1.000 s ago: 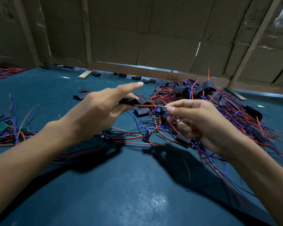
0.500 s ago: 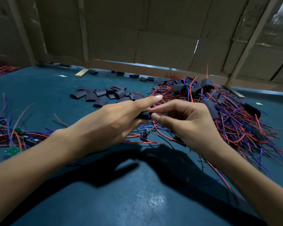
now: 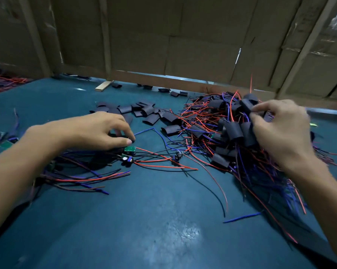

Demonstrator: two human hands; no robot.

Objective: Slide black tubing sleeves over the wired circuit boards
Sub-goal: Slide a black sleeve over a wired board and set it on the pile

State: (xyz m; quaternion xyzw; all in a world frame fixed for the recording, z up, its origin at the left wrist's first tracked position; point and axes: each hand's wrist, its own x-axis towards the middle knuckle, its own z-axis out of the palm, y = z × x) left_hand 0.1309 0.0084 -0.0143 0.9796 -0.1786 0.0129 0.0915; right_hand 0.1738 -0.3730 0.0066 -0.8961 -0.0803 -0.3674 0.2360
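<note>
My left hand (image 3: 94, 131) reaches down at centre left, fingers curled. Its thumb and fingertips pinch the top of a bare green wired circuit board (image 3: 130, 149), where a blue wire comes out. A second bare board (image 3: 127, 159) with red and black leads lies just below it. My right hand (image 3: 280, 131) is over the big heap of sleeved boards (image 3: 231, 133) on the right. It pinches one black-sleeved board (image 3: 247, 105) at the heap's top. Loose black tubing sleeves (image 3: 148, 113) lie scattered behind, between the hands.
The teal table mat (image 3: 144, 220) carries loose red, blue and black wires. More bare boards (image 3: 6, 144) lie at the far left edge. A small wooden block (image 3: 103, 86) and a few stray sleeves sit by the cardboard back wall (image 3: 183, 45).
The hands were together, pushing a sleeve over a board. They have separated: the right carried the sleeved board to the heap, the left dropped to a bare board on the mat.
</note>
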